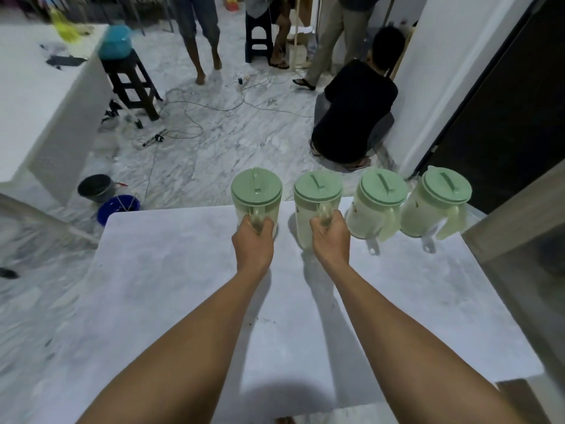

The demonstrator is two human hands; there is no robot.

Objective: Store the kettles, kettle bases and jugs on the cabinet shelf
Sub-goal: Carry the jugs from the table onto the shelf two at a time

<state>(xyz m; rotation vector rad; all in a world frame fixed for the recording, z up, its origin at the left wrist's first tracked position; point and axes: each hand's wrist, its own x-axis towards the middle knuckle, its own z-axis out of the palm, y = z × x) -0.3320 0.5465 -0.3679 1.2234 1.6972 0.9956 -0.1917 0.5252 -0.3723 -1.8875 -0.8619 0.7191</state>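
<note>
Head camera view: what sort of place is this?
Most likely a home kitchen or living area: a white counter holding four green-lidded jugs, a marble-patterned floor, and stools with cables trailing across it.

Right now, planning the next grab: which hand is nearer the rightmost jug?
Right. The right hand grips the second jug by its handle, two places left of the rightmost jug; the left hand grips the leftmost jug, one place farther.

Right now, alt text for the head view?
The left hand grips the leftmost jug by its handle and the right hand the second jug; the third jug and fourth jug stand untouched on the white counter. All have green lids.
</note>
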